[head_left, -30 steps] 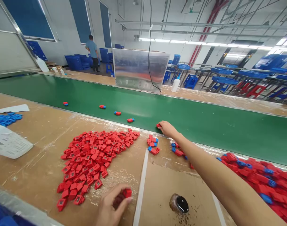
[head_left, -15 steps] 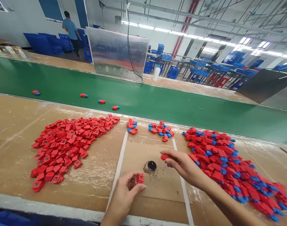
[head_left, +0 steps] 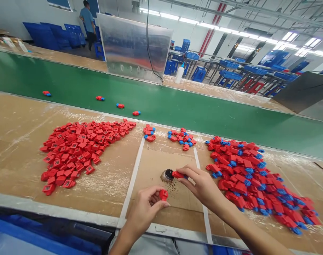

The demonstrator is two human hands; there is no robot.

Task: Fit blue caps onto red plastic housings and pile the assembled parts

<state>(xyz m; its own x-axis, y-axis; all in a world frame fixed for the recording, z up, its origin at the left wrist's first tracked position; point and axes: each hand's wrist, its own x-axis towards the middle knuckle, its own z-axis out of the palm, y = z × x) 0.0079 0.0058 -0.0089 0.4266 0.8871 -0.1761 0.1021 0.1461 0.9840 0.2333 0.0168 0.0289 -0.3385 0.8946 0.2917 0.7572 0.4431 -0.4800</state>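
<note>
Green conveyor belt (head_left: pixel 203 131), steel panel (head_left: pixel 132 46), white squeeze bottle (head_left: pixel 179 75), stacked blue crates (head_left: pixel 50 37) beyond.

Your left hand (head_left: pixel 144 212) and your right hand (head_left: pixel 201 187) were bare, with slim, tapering fingers (head_left: pixel 189 173) and short nails, as far as the head camera could resolve them. Your left forearm (head_left: pixel 121 245) and your right forearm (head_left: pixel 253 235) were bare too, smooth and narrowing toward the wrist, and both ran out of the bottom edge of the view. Just below your left wrist, a pale grey cloth (head_left: pixel 148 246) showed at the frame's lower edge, plain and unmarked, though too little of it appeared to tell whether you wore it.
</note>
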